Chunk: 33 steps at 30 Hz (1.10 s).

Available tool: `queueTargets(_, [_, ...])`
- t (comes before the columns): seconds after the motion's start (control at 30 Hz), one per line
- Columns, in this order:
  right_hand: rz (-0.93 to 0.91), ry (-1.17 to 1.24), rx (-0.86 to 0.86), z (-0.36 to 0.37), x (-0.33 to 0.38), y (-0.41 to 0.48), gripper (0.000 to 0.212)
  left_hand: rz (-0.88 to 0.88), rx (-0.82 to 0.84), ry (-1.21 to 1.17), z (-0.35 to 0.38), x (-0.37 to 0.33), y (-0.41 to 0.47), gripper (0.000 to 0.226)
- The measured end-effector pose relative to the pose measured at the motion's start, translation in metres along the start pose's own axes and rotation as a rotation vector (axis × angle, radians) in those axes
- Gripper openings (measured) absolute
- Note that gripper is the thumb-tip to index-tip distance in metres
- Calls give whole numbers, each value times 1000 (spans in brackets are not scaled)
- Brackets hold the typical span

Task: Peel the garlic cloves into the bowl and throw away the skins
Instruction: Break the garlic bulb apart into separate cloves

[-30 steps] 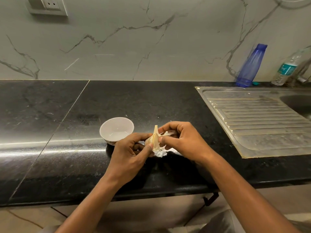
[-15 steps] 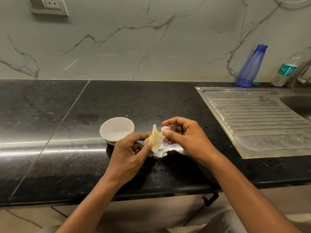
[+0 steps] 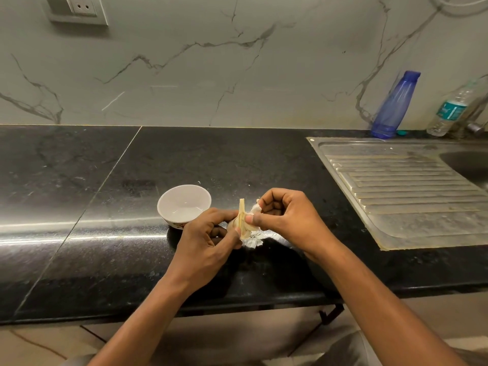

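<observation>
**Position of the task items.** The pale, papery-skinned garlic bulb (image 3: 239, 223) is held above the black polished stone worktop (image 3: 79, 207), near its front edge, with the dry stalk pointing up. It is just right of the small white ceramic bowl (image 3: 182, 204). The bowl stands upright on the worktop and carries a red pattern on its outer wall. A small heap of loose white garlic skins (image 3: 254, 241) lies on the worktop directly under the bulb.

**State of the grip.**
- Left hand (image 3: 208, 244): the grip is clamped on the garlic bulb. The thumb lies across the near side and the curled fingers support the far and lower sides.
- Right hand (image 3: 287, 220): the grip is together in a pinch. The thumb tip presses against the right flank of the bulb, and the curled forefinger meets it on a white skin flap (image 3: 255, 208) at the upper right of the bulb. The remaining fingers are curled into the palm.

Both forearms reach in over the front edge of the worktop.

**Surroundings.** A ribbed stainless-steel sink drainboard (image 3: 409, 194) is set into the worktop at the right, well apart from the hands. Behind it, against the grey-veined marble wall (image 3: 211, 75), stand a translucent blue plastic bottle (image 3: 396, 104) and a clear plastic bottle with a teal label (image 3: 451, 109). A white wall socket (image 3: 79, 6) sits at the upper left.
</observation>
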State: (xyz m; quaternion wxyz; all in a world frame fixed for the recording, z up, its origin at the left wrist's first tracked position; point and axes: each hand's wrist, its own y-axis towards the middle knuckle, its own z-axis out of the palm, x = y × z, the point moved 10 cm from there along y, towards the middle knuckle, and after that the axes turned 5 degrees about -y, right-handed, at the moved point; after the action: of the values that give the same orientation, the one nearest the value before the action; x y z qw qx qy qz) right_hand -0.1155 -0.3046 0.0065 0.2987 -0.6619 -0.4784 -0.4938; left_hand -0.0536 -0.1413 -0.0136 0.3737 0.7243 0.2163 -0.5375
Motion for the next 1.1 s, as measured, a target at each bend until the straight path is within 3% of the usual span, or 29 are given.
queueTargets(0.33, [-6,-60,-126,-7,1,-5,41,8,-25,74,-4,0,-1,25])
queueTargets(0.57, [-10,-148,-97,0,-2,-5,47,17,-24,93,-6,3,1,28])
queueTargets(0.83, [16,-78,-77,-13,-1,-3,51,5,-48,112,-6,5,1,23])
queueTargets(1.1, [-24,-266,-126,-28,13,-1,50,-15,-56,127,-6,8,2,23])
